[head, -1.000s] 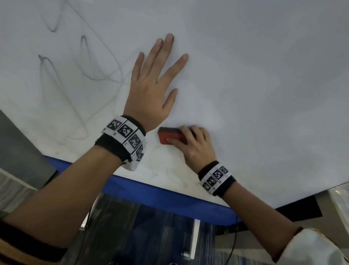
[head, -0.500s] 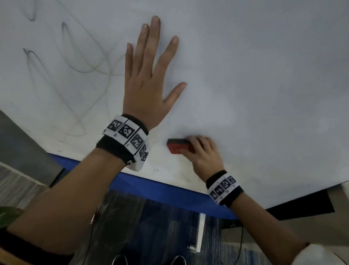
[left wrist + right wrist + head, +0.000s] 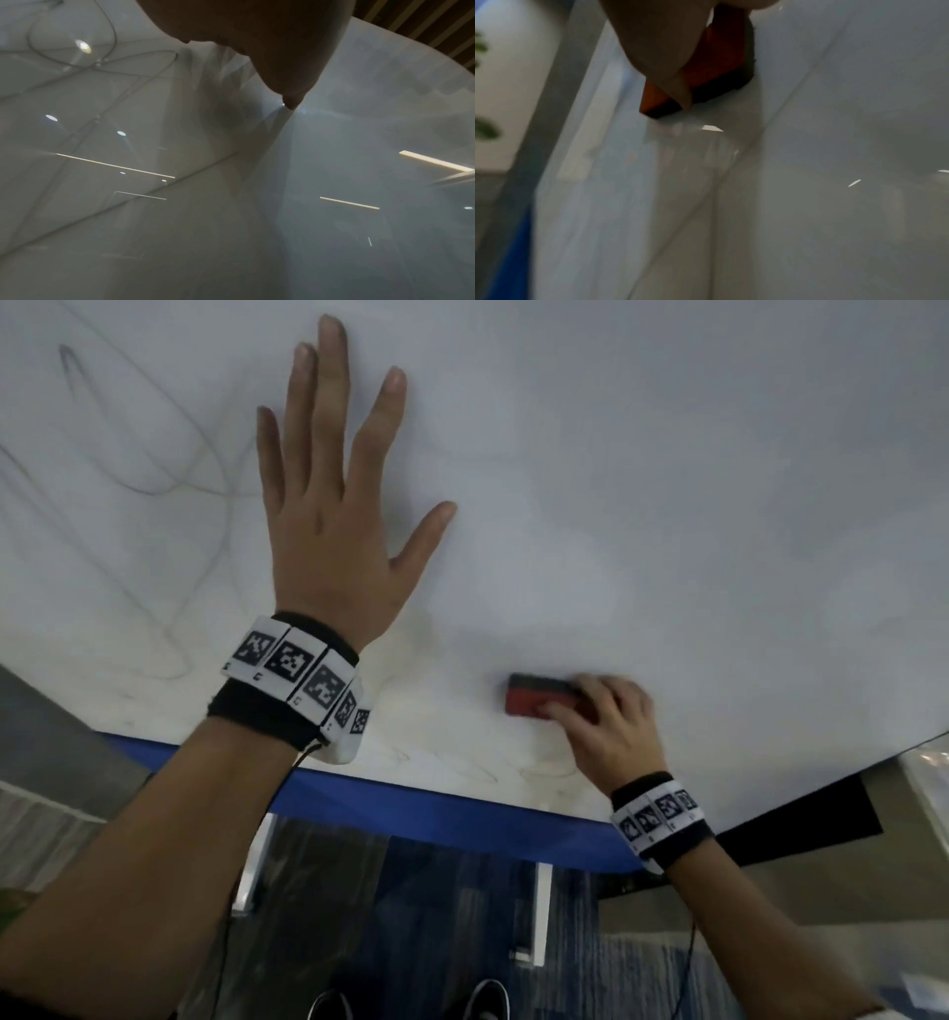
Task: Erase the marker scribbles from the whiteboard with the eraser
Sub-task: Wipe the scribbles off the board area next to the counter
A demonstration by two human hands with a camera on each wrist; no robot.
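Eraser half hidden, scribbles cut off

Right hand (image 3: 611,737) covers our eraser's (image 3: 539,701) three-o'clock end; scribbles (image 3: 154,469) run off at nine o'clock.

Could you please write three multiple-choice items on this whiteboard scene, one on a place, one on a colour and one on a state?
1. Where do the darkest marker scribbles lie?
A. left of the left hand
B. right of the eraser
C. on the floor

2. What colour is the eraser's body?
A. green
B. red
C. yellow

3. How is the left hand set?
A. curled into a fist
B. pinching a marker
C. flat, fingers spread on the whiteboard

Answers:
1 A: the dark loops show on the board left of that hand.
2 B: red shows beside the right hand gripping it.
3 C: its straight fingers lie on the board.
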